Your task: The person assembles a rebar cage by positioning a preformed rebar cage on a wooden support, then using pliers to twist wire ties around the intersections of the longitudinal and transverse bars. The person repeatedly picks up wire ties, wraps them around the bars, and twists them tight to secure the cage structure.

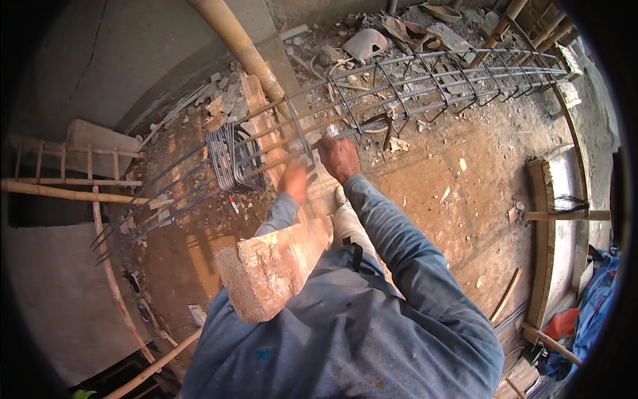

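Head view looks down on a building site floor [458,199] of reddish-brown packed earth, strewn with stones, chips of wood and scraps of paper. A long rebar cage [425,83] of lengthwise bars and square ties stretches across the floor from its left edge toward the far right corner. A bundle of loose ties [232,159] hangs on the bars near the left hand [293,181], which rests on the cage with its fingers curled; whether it grips a bar cannot be told. The right hand [338,158] is closed around something small at a tie, just beside the left. A thick timber plank [276,263] lies under the cage. Bamboo poles [236,43], a bamboo ladder [73,166] and grey concrete walls [100,60] ring the floor.
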{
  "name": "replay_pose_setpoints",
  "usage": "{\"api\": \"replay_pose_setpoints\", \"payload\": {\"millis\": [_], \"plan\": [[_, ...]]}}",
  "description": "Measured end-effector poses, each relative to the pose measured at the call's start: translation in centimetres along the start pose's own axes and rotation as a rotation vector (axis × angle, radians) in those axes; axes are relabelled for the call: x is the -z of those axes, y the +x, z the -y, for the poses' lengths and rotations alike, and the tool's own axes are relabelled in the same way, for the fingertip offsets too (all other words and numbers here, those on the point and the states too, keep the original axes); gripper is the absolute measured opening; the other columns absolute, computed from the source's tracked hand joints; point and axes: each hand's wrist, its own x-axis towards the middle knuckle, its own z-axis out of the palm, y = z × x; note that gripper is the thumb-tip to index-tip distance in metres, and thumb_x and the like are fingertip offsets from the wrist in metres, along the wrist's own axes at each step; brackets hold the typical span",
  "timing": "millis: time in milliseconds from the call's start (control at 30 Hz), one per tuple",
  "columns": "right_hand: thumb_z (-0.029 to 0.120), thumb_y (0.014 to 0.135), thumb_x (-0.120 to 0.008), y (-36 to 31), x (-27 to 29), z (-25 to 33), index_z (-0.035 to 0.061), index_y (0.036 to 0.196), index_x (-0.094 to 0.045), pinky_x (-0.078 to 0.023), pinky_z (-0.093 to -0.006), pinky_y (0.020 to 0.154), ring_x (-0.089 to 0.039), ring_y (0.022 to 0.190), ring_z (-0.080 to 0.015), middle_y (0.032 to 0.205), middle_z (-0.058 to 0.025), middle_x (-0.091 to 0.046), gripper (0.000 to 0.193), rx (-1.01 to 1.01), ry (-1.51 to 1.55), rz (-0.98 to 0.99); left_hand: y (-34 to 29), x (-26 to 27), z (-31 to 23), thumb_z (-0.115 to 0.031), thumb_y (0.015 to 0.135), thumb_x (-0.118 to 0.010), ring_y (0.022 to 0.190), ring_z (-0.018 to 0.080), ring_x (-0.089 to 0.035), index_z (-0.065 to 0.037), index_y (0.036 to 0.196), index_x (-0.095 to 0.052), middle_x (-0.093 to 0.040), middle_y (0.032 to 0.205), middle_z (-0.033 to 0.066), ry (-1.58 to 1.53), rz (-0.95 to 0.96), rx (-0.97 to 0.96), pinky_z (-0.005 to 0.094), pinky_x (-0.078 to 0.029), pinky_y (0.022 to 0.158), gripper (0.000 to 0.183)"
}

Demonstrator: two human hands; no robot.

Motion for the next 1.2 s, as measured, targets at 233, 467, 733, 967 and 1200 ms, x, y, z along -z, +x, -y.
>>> {"api": "replay_pose_setpoints", "payload": {"millis": [233, 467, 733, 967, 1200], "plan": [[0.020, 0.100, -0.062, -0.9, 0.5, -0.5, 0.0045, 0.120, -0.076, -0.058, -0.0441, 0.080, -0.075, 0.087, -0.0383, 0.092, -0.0220, -0.076, 0.029, -0.051, 0.328, -0.003, -0.5, -1.0, -0.2, -0.028, 0.106, -0.058, 0.102, 0.0243, -0.071, -0.013, 0.139, -0.068, -0.073, 0.117, 0.0145, 0.521, -0.220, -0.082, 0.0376, -0.058, 0.089, 0.038], [0.011, 0.101, -0.058, -3.4, -0.2, 0.9, 0.0035, 0.126, -0.074, -0.059, -0.0384, 0.083, -0.078, 0.091, -0.0304, 0.094, -0.0171, -0.080, 0.031, -0.293, 0.425, -0.047, 0.6, 1.3, 0.9, -0.006, 0.102, -0.060, 0.059, 0.0111, -0.056, -0.001, 0.141, -0.065, -0.074, 0.100, 0.0094, 0.701, -0.254, -0.328, 0.0289, -0.051, 0.051, 0.040], [0.008, 0.097, -0.062, -3.3, -2.5, 2.4, -0.0007, 0.117, -0.076, -0.059, -0.0394, 0.081, -0.079, 0.089, -0.0311, 0.093, -0.0182, -0.079, 0.027, -0.348, 0.485, -0.217, -3.8, 0.8, -2.9, -0.003, 0.105, -0.051, 0.060, 0.0059, -0.048, -0.006, 0.156, -0.052, -0.066, 0.111, 0.0021, 0.425, -0.008, -0.013, 0.0232, -0.047, 0.049, 0.051], [0.012, 0.095, -0.063, -3.0, -3.3, 3.6, 0.0003, 0.110, -0.077, -0.056, -0.0458, 0.087, -0.073, 0.094, -0.0418, 0.103, -0.0199, -0.077, 0.024, -0.248, 0.297, -0.178, -6.4, 1.0, -3.6, -0.003, 0.104, -0.055, 0.068, 0.0042, -0.047, -0.007, 0.157, -0.050, -0.062, 0.101, -0.0041, 0.322, 0.132, 0.095, 0.0204, -0.047, 0.057, 0.054], [0.006, 0.094, -0.062, -4.7, -2.9, 3.4, -0.0014, 0.124, -0.073, -0.053, -0.0467, 0.091, -0.070, 0.102, -0.0430, 0.113, -0.0267, -0.072, 0.033, -0.241, 0.449, -0.089, -7.7, 1.3, -5.1, -0.009, 0.100, -0.057, 0.079, 0.0077, -0.053, -0.007, 0.155, -0.054, -0.058, 0.100, -0.0037, 0.167, 0.250, 0.114, 0.0270, -0.049, 0.070, 0.055]]}}
